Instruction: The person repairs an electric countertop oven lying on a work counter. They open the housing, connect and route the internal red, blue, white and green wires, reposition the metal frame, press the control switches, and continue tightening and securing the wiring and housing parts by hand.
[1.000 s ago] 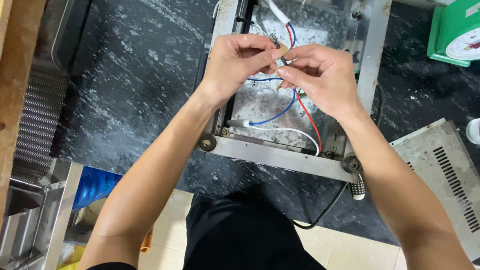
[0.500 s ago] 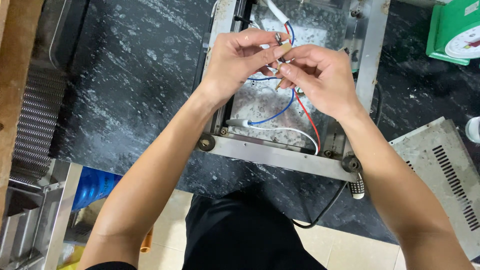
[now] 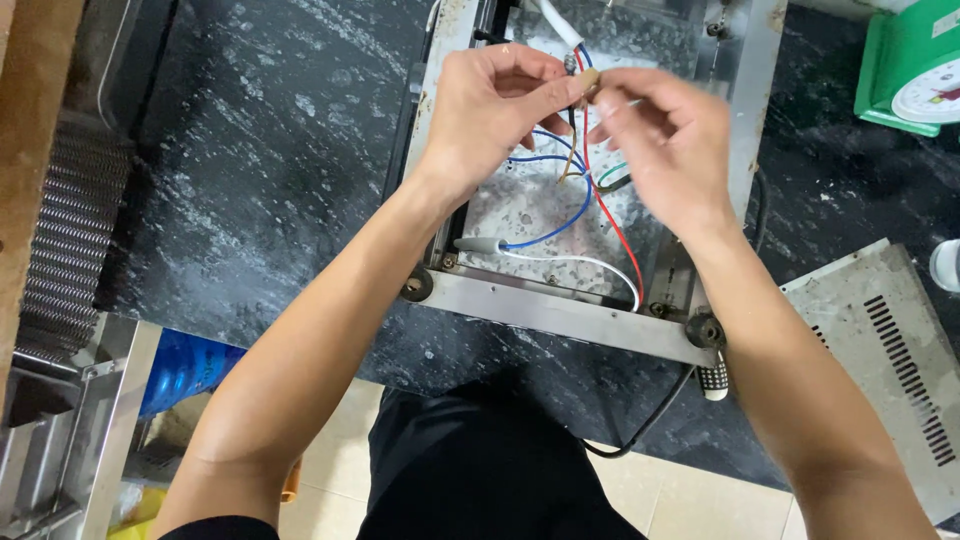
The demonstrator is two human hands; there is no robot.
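Two hands meet over the open metal appliance casing (image 3: 560,310) on the dark marble desk (image 3: 270,170): left hand (image 3: 495,110) and right hand (image 3: 665,150) pinch a small tan wire connector (image 3: 588,78) above loose red, blue wires near the casing's far edge.

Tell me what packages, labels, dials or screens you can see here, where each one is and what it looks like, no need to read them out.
Green scale: top right corner on the dark stone counter, boxy green body with a round white dial face, cut off by the frame.
Blue package: lower left, below the counter edge, shiny rounded blue wrapping, partly hidden.
Yellow wrapper: bottom left corner, only a scrap shows.
No screens or signs in view.
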